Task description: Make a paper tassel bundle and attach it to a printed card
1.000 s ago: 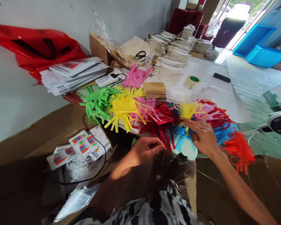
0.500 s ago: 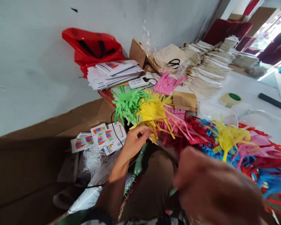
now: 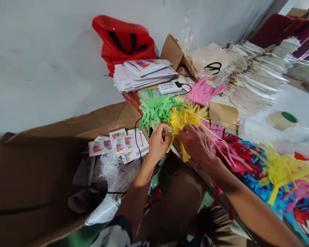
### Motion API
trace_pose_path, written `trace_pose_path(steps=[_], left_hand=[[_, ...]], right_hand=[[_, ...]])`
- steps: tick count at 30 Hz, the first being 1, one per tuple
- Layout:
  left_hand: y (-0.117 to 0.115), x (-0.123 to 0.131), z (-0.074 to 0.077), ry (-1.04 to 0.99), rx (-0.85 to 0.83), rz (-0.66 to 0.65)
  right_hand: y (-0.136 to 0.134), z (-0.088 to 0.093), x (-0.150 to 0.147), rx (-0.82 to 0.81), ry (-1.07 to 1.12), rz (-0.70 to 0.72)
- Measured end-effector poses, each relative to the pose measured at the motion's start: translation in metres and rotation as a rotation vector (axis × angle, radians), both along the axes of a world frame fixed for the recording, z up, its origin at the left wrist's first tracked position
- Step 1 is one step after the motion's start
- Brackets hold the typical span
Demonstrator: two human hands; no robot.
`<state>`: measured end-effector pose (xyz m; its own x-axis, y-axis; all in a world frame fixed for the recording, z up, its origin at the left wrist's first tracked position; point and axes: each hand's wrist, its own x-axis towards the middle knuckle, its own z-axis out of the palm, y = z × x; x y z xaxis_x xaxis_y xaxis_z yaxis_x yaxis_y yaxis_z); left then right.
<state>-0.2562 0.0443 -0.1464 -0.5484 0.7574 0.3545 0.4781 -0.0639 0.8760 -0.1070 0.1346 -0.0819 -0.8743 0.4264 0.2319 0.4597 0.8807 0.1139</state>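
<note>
Both my hands meet at a bunch of yellow paper fringe [image 3: 183, 120] near the table's front edge. My left hand [image 3: 157, 142] pinches the fringe's left side with thumb and fingers closed. The fingers of my right hand [image 3: 197, 143] curl over the strips from the right. A bunch of green paper fringe [image 3: 157, 108] lies just behind my left hand. Pink fringe [image 3: 203, 92] sits further back, and red, blue, pink and yellow fringes [image 3: 280, 171] are piled to the right along the edge.
A red plastic bag [image 3: 123, 39] and a stack of printed sheets [image 3: 144, 73] stand by the wall. Scissors [image 3: 212, 67], a white power bank [image 3: 170, 87], stacked cream tags [image 3: 257, 79] and a tape roll [image 3: 283, 119] lie behind. Cardboard [image 3: 67, 137] with printed cards [image 3: 118, 142] is at left.
The view has swung left. My right hand left the right-hand fringe pile and came to the yellow fringe. My left hand rose from my lap to its left side.
</note>
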Motion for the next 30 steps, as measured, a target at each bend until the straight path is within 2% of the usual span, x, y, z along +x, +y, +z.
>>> trace_pose_path(steps=[3, 6, 13, 21, 26, 30], left_hand=[[0.0, -0.004, -0.004, -0.025, 0.028, -0.036], [0.0, -0.006, -0.006, -0.05, 0.038, -0.054], [0.011, -0.006, 0.002, -0.069, 0.101, -0.083], [0.02, -0.003, -0.002, -0.01, 0.198, -0.102], [0.022, -0.007, 0.003, 0.055, 0.268, -0.07], [0.026, -0.018, 0.006, 0.119, 0.273, -0.195]], right_hand=[[0.005, -0.002, -0.003, 0.062, -0.086, -0.03], [0.012, -0.004, 0.002, 0.056, -0.023, -0.027], [0.03, -0.008, 0.009, -0.343, 0.466, -0.066], [0.036, -0.003, 0.009, -0.568, 0.597, -0.056], [0.035, -0.002, 0.007, -0.516, 0.637, -0.025], [0.034, 0.0, 0.005, -0.39, 0.568, 0.04]])
